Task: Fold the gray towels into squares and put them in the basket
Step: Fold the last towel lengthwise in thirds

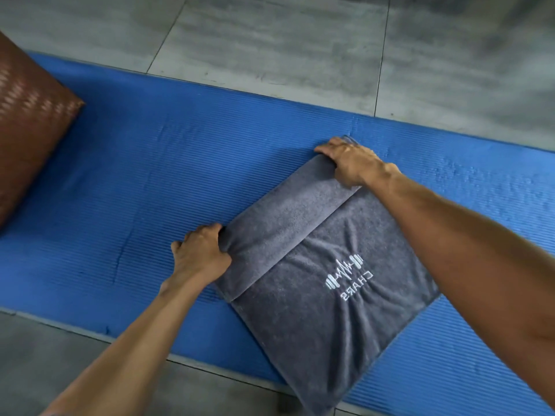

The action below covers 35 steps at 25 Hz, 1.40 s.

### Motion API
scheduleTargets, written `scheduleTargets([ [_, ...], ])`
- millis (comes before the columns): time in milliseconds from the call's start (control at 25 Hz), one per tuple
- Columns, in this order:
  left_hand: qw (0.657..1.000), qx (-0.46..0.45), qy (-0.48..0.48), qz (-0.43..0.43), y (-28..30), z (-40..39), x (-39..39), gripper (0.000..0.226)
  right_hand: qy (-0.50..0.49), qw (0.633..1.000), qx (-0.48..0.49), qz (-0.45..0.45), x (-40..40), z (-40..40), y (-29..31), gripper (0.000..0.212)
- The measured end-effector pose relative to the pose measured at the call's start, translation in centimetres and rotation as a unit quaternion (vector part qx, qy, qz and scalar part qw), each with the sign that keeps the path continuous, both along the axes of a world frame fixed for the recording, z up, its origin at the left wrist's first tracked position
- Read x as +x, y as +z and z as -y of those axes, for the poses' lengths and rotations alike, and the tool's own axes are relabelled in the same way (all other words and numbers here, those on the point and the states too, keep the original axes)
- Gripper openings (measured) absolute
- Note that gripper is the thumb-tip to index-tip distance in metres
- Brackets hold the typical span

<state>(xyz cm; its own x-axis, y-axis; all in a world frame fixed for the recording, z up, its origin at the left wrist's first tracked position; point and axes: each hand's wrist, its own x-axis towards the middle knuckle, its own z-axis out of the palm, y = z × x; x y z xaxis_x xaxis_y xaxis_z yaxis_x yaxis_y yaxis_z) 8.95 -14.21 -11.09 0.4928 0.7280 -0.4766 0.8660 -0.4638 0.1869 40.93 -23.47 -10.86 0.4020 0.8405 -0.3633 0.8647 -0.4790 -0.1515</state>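
A gray towel (318, 310) with a white embroidered logo lies at an angle on the blue mat (144, 181). Its far part is doubled over toward me into a rounded fold. My left hand (199, 255) grips the fold's near-left end, fingers curled round the cloth. At the fold's far-right end, by the towel's far corner, my right hand (350, 162) grips the cloth the same way. The towel's near corner hangs over the mat's edge onto the floor. No basket is in view.
A brown patterned cushion (27, 121) lies on the mat's left end. Gray floor tiles (285, 49) stretch beyond the mat and also in front of it at the lower left.
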Motion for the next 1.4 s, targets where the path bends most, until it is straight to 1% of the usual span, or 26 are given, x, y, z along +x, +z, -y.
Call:
scheduleTargets([
  [80, 1.0, -0.012, 0.006, 0.013, 0.1, -0.2, -0.3, 0.019, -0.04, 0.999, 0.03, -0.004, 0.2, -0.2, 0.2, 0.053],
  [160, 0.999, -0.009, 0.017, 0.051, 0.2, -0.6, -0.7, 0.016, -0.076, 0.995, 0.069, -0.008, 0.7, 0.3, 0.3, 0.033],
  [240, 0.994, 0.003, 0.038, 0.103, 0.7, -1.1, -0.9, 0.02, -0.107, 0.987, 0.116, -0.017, 1.2, 1.1, 0.7, 0.025],
  [320, 0.988, 0.027, 0.033, 0.146, 1.4, -1.5, -1.1, 0.026, -0.128, 0.978, 0.162, -0.03, 1.7, 2.2, 1.5, 0.024],
  [400, 0.979, 0.055, -0.002, 0.195, 2.2, -1.4, -1.3, 0.026, -0.139, 0.969, 0.2, -0.05, 2.2, 3.6, 2.2, 0.029],
  [480, 0.969, 0.053, -0.033, 0.239, 3.0, -0.9, -1.5, 0.028, -0.14, 0.964, 0.219, -0.055, 2.4, 5.3, 2.8, 0.035],
  [600, 0.96, 0.037, -0.082, 0.265, 3.7, 0.5, -2.3, 0.034, -0.141, 0.964, 0.226, -0.021, 2.0, 8.2, 3.1, 0.034],
  [720, 0.95, 0.039, -0.139, 0.275, 3.6, 1.8, -3.3, 0.04, -0.145, 0.96, 0.237, -0.01, 0.8, 11.9, 3.1, 0.029],
  [800, 0.94, 0.049, -0.2, 0.27, 3.1, 3.0, -3.8, 0.047, -0.14, 0.963, 0.231, -0.009, -0.2, 14.3, 2.8, 0.028],
  [880, 0.929, 0.076, -0.275, 0.235, 2.5, 4.4, -4.2, 0.053, -0.131, 0.969, 0.21, 0.003, -1.0, 16.5, 2.3, 0.028],
  [960, 0.918, 0.097, -0.343, 0.173, 1.6, 6.0, -5.0, 0.057, -0.131, 0.976, 0.176, 0.018, -1.8, 18.5, 1.5, 0.028],
  [1040, 0.914, 0.094, -0.382, 0.098, 0.7, 7.1, -5.9, 0.06, -0.142, 0.982, 0.117, 0.029, -2.6, 20.0, 0.6, 0.03],
  [1080, 0.911, 0.082, -0.398, 0.066, 0.5, 7.5, -6.2, 0.057, -0.152, 0.984, 0.087, 0.028, -3.0, 20.4, 0.3, 0.031],
  [1120, 0.912, 0.065, -0.403, 0.044, 0.4, 7.5, -6.4, 0.049, -0.164, 0.984, 0.069, 0.026, -3.3, 20.6, 0.1, 0.031],
  [1160, 0.926, 0.03, -0.373, 0.042, 0.7, 7.5, -6.2, 0.038, -0.176, 0.982, 0.068, 0.028, -3.6, 20.5, 0.2, 0.029],
  [1200, 0.948, -0.008, -0.311, 0.066, 1.1, 7.4, -5.6, 0.027, -0.182, 0.979, 0.083, 0.037, -3.7, 20.2, 0.3, 0.025],
  [1240, 0.965, -0.023, -0.237, 0.109, 1.3, 7.3, -5.2, 0.02, -0.182, 0.976, 0.105, 0.051, -3.9, 19.7, 0.5, 0.021],
  [1280, 0.974, -0.005, -0.178, 0.143, 1.1, 7.1, -4.7, 0.02, -0.174, 0.975, 0.124, 0.059, -4.1, 19.1, 0.6, 0.018],
  [1320, 0.98, 0.022, -0.134, 0.147, 0.8, 6.8, -4.3, 0.029, -0.162, 0.977, 0.13, 0.054, -4.2, 18.6, 0.7, 0.019],
  [1360, 0.988, 0.024, -0.099, 0.117, 0.4, 6.4, -4.1, 0.04, -0.145, 0.982, 0.117, 0.035, -4.4, 18.0, 0.6, 0.022],
  [1400, 0.995, 0.0, -0.072, 0.075, 0.2, 6.0, -3.8, 0.047, -0.128, 0.988, 0.09, 0.013, -4.7, 17.6, 0.5, 0.027],
])
